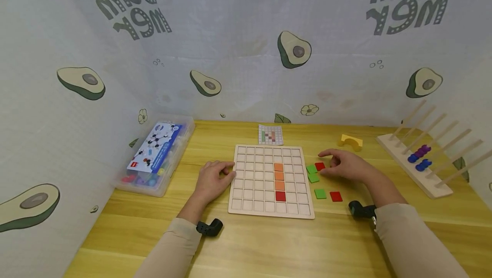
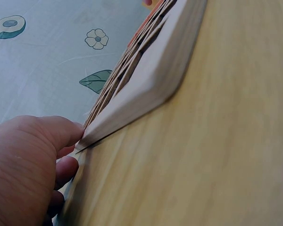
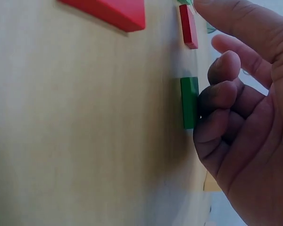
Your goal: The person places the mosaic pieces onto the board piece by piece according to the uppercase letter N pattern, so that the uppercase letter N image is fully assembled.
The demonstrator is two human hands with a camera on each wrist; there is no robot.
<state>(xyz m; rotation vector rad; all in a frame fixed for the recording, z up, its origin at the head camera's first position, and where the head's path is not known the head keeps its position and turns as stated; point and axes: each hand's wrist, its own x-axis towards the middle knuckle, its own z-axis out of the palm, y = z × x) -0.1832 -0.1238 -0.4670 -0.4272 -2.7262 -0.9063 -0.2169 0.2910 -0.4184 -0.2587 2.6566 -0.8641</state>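
Note:
A pale wooden grid board [image 1: 253,203] lies on the table. In one column sit three orange tiles [image 1: 279,176] with a red tile [image 1: 280,196] at their near end. My left hand [image 1: 213,180] touches the board's left edge with thumb and index finger, also seen in the left wrist view. To the board's right, my right hand [image 1: 347,166] hovers low with thumb and index apart, no tile visible between them. Beside it lie a loose red tile [image 1: 320,166] and green tiles [image 1: 313,177]. A green tile [image 3: 189,102] shows by its curled fingers in the right wrist view; contact is unclear.
A printed pattern card [image 1: 270,135] lies behind the board. At left is a clear plastic case [image 1: 161,179]; at right, a wooden peg stand [image 1: 434,184] with purple and blue beads. A yellow arch block [image 1: 350,142] and another red tile [image 1: 336,196] lie nearby.

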